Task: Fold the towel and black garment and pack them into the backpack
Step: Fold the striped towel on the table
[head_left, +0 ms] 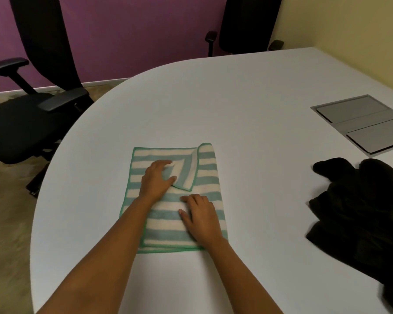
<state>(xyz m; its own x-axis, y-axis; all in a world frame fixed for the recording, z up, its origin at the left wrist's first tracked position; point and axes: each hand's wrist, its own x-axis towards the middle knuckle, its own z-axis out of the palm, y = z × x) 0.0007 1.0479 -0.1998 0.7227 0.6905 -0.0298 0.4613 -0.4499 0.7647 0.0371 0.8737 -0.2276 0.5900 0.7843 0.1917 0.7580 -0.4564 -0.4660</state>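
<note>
A blue and cream striped towel [204, 177] with a green hem lies folded on the white table [247, 98] in front of me. Its far right corner is turned over toward the middle. My left hand [156, 180] holds that turned corner between thumb and fingers. My right hand [201, 218] lies flat on the towel's near half, pressing it down. A black garment [359, 214] lies crumpled on the table at the right, apart from both hands. No backpack is in view.
A grey cable hatch [361, 123] is set into the table at the far right. One black office chair [32, 105] stands at the left of the table, another [247, 23] behind its far edge. The table's rounded edge curves along the left.
</note>
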